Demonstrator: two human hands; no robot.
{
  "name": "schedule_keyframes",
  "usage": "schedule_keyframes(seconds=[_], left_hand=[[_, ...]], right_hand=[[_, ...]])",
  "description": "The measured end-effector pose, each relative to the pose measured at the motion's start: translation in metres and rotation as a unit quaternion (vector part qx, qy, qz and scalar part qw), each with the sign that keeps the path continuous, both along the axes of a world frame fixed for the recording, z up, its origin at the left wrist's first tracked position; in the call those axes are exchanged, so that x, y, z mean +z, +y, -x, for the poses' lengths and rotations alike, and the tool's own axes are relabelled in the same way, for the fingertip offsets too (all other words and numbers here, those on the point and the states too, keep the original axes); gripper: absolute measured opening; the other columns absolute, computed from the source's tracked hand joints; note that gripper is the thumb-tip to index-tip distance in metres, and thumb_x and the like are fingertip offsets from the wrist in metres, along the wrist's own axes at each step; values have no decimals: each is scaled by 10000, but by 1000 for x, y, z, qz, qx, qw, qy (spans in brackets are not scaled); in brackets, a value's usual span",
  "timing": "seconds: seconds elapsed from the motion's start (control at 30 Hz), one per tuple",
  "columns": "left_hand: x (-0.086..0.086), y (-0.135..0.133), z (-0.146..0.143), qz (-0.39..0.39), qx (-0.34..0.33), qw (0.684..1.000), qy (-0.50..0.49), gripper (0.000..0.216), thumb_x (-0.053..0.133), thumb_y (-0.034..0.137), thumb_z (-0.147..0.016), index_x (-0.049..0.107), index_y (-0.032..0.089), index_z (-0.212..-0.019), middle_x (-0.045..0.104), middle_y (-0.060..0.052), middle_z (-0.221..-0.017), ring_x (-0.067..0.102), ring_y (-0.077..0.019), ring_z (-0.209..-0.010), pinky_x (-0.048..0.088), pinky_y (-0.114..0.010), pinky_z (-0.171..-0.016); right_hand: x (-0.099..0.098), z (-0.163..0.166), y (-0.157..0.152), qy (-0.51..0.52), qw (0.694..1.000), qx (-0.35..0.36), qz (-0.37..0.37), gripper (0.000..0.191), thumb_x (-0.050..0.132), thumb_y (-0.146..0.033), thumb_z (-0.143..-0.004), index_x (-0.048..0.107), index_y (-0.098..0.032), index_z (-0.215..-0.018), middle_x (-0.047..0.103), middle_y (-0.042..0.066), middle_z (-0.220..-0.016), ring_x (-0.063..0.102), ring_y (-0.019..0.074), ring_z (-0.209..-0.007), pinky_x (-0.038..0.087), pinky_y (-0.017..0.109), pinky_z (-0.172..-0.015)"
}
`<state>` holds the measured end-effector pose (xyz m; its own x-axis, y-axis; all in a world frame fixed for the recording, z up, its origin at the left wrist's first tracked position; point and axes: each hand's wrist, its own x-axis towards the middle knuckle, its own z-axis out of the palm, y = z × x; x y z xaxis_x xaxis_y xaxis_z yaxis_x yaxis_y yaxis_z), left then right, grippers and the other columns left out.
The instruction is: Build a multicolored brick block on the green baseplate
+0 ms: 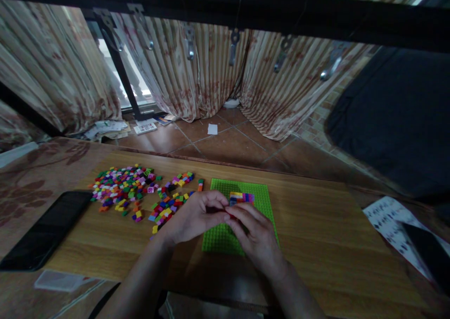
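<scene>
My left hand and my right hand meet fingertip to fingertip above the green baseplate. Both are closed in a pinch, and a bit of a small red brick shows between them. Fingers hide most of that brick. Just beyond the fingertips, a patch of joined colourful bricks sits on the baseplate, with yellow, red, blue, purple and pink visible. My hands cover its near side. To the left of my left hand lie loose bricks in many colours.
A larger heap of mixed bricks spreads over the left of the wooden table. A black phone lies at the left edge. At far right are a printed sheet and a dark device. A black bar crosses above.
</scene>
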<state>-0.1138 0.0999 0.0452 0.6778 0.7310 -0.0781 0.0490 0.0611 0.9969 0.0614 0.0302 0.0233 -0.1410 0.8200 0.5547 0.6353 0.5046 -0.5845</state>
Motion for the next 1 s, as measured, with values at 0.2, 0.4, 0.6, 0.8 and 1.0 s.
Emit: schedule_keyframes(seconds=[0.2,0.4,0.6,0.8,1.0], left_hand=[[1,-3,-4,-17,-4,1000,8,181,701,276,-823,623,140,-914,674,-12,-771,600,-116,-708,456,-227,-670],[0,-1,-4,-50,1,999,22,184,657,311,-861,646,143,-936,665,-19,-796,586,-121,-714,446,-228,-662],[-10,5,-3,-65,62,996,24,173,611,313,-877,633,149,-932,626,-4,-740,564,-122,-680,444,-234,-638],[-17,6,-4,-72,63,995,39,169,593,311,-885,628,155,-943,635,-10,-758,579,-132,-699,474,-252,-669],[-16,7,-4,-89,54,992,73,166,578,312,-899,631,157,-926,651,-15,-775,588,-136,-713,472,-252,-675]], right_hand=[[7,1,-3,12,999,18,33,148,564,-194,-952,652,-243,-1060,684,48,-946,654,173,-873,553,313,-774],[9,-15,-5,79,993,-63,57,92,608,-211,-901,659,-251,-967,672,14,-863,628,150,-754,519,278,-680],[1,-42,2,268,936,-196,119,153,700,-333,-817,670,-222,-917,701,16,-824,643,159,-733,523,288,-685],[-3,-47,5,294,920,-180,186,211,713,-377,-788,696,-211,-916,735,39,-874,663,177,-779,526,311,-723],[-5,-48,5,261,926,-187,199,209,712,-386,-787,713,-206,-892,723,38,-844,644,181,-776,507,311,-711]])
